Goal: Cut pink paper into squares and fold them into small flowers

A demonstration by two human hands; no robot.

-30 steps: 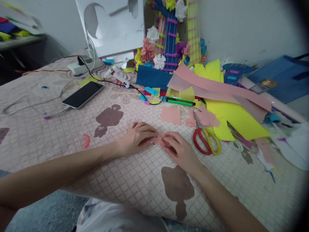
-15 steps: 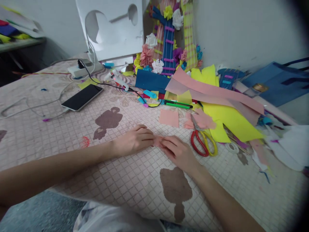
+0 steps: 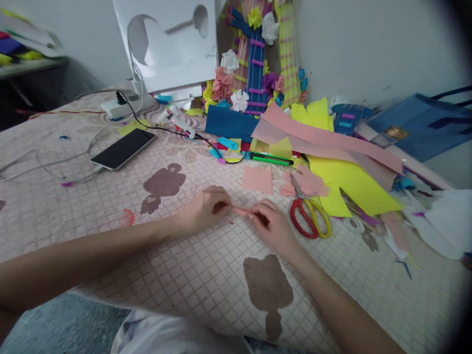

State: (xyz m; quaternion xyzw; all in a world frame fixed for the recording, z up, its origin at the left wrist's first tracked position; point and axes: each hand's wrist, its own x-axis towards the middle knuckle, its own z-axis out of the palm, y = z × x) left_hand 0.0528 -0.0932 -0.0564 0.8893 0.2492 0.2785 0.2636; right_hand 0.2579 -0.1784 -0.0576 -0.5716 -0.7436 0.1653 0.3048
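A narrow strip of pink crepe paper [image 3: 241,211] spans the gap between my two hands, just over the tablecloth. My left hand [image 3: 207,209] pinches its left end, fingers curled. At the other end my right hand [image 3: 272,223] is closed on the paper with thumb and fingertips. Parts of the strip are hidden by my fingers. Beyond my hands lies a flat pink paper square [image 3: 257,180]. More pink pieces [image 3: 308,182] are piled to its right, partly under scissors [image 3: 310,216] with one red and one yellow handle.
A phone [image 3: 123,149] on a cable lies at left, near a white glue gun [image 3: 179,122] and a power strip [image 3: 123,105]. A green cutter [image 3: 272,158] sits behind the squares. Yellow paper [image 3: 354,189] and long pink sheets [image 3: 332,132] cover the right. Decorated paper guitars [image 3: 256,69] lean at the wall.
Both hands have rolled up off the cloth into a pinch. The pink paper between them now looks thinner and more stretched out.
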